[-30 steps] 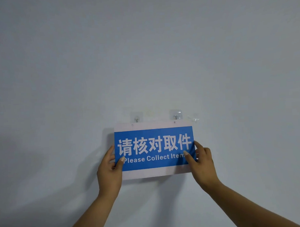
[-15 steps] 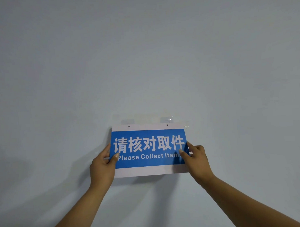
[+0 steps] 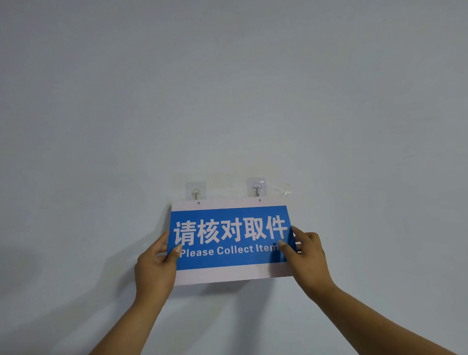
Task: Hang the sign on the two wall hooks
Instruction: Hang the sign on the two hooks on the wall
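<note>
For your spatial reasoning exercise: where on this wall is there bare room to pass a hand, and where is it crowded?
Bare wall spreads above both hooks and beside each hand. Crowded: left hook and right hook sit just above the sign, which the left hand and right hand grip.

Both arms raised; left hand [image 3: 155,267], right hand [image 3: 308,257] pinching, thumbs forward

The blue-and-white sign [image 3: 231,240] is sitting level at lower centre, its two top holes just below the two clear wall hooks [image 3: 195,191].
</note>
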A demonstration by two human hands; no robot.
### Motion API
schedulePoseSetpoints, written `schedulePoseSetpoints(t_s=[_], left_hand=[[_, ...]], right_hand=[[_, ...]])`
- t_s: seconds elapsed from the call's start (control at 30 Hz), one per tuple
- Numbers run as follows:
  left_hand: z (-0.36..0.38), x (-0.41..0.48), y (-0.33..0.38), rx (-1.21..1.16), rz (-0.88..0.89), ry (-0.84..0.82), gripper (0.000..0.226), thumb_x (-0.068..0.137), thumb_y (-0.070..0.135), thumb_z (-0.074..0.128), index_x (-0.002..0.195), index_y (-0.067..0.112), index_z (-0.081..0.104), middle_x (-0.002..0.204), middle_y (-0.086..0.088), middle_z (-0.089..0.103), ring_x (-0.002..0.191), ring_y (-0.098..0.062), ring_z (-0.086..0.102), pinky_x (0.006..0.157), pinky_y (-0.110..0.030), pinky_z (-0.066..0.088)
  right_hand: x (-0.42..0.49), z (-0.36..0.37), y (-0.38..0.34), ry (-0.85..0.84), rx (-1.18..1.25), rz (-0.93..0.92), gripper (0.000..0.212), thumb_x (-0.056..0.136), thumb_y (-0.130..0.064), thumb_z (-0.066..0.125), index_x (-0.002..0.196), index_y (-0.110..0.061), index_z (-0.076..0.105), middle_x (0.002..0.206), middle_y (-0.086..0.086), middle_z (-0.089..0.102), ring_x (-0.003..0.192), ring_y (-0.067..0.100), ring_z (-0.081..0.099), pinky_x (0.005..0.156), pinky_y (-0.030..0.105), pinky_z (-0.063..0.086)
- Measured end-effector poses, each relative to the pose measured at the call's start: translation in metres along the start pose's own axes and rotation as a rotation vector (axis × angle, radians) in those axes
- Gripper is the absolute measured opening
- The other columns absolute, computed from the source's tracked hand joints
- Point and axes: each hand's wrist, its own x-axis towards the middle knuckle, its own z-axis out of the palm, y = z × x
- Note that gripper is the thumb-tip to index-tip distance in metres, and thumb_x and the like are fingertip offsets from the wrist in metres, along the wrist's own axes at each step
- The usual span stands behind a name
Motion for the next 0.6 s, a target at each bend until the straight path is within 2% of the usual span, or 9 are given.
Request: schedulePoseSetpoints(t_s=[0.1,0.17,0.2,0.3,0.4,0.53,0.6], left_hand=[[0.0,0.0,0.003,-0.047,0.009,0.026,0.043,0.095,0.017,0.068,0.136,0.027,0.064,0.091,0.013,0.075,0.076,-0.002,0.074,0.055,-0.013,0.054],[0.001,0.003,0.008,-0.056,0.016,0.038,0.043,0.094,0.016,0.068,0.135,0.029,0.065,0.091,0.016,0.074,0.074,0.002,0.073,0.056,-0.012,0.052],[0.003,0.005,0.01,-0.05,0.016,0.042,0.042,0.094,0.016,0.068,0.134,0.028,0.065,0.091,0.014,0.074,0.074,0.001,0.072,0.059,-0.013,0.051],[0.007,0.013,0.015,-0.044,0.013,0.038,0.042,0.094,0.017,0.069,0.135,0.025,0.066,0.094,0.003,0.074,0.078,-0.002,0.068,0.068,-0.027,0.056],[0.008,0.016,0.015,-0.048,0.02,0.039,0.042,0.094,0.019,0.069,0.135,0.023,0.066,0.102,0.0,0.074,0.077,-0.004,0.068,0.06,-0.021,0.051],[0.008,0.014,0.011,-0.04,0.024,0.06,0.042,0.094,0.017,0.07,0.135,0.021,0.065,0.104,0.001,0.072,0.077,-0.002,0.066,0.058,-0.019,0.048],[0.007,0.012,0.008,-0.034,0.019,0.066,0.043,0.093,0.017,0.069,0.136,0.02,0.065,0.104,0.002,0.071,0.08,-0.007,0.069,0.059,-0.02,0.048]], right_hand=[[0.0,-0.002,-0.004,0.022,0.026,-0.039,0.052,0.092,-0.034,0.065,0.141,-0.03,0.049,0.123,-0.005,0.045,0.111,0.019,0.058,0.085,0.035,0.056],[0.005,-0.003,-0.012,0.031,0.042,-0.061,0.048,0.093,-0.033,0.065,0.139,-0.031,0.051,0.122,-0.004,0.045,0.109,0.018,0.058,0.087,0.034,0.054],[0.009,-0.003,-0.016,0.033,0.051,-0.068,0.045,0.093,-0.033,0.065,0.136,-0.032,0.053,0.121,-0.003,0.045,0.109,0.018,0.058,0.088,0.035,0.053],[0.02,-0.004,-0.025,0.029,0.046,-0.043,0.042,0.093,-0.032,0.064,0.135,-0.028,0.055,0.12,-0.002,0.043,0.108,0.019,0.056,0.089,0.032,0.048],[0.024,-0.002,-0.025,0.035,0.003,-0.01,0.05,0.095,-0.033,0.063,0.141,-0.019,0.051,0.12,-0.003,0.041,0.108,0.018,0.053,0.085,0.03,0.047],[0.019,0.001,-0.016,0.036,-0.047,-0.04,0.048,0.095,-0.033,0.063,0.139,-0.02,0.051,0.121,-0.002,0.042,0.111,0.019,0.054,0.085,0.031,0.05],[0.017,0.002,-0.012,0.036,-0.056,-0.036,0.048,0.095,-0.034,0.062,0.14,-0.02,0.051,0.121,-0.003,0.042,0.11,0.018,0.054,0.085,0.032,0.051]])
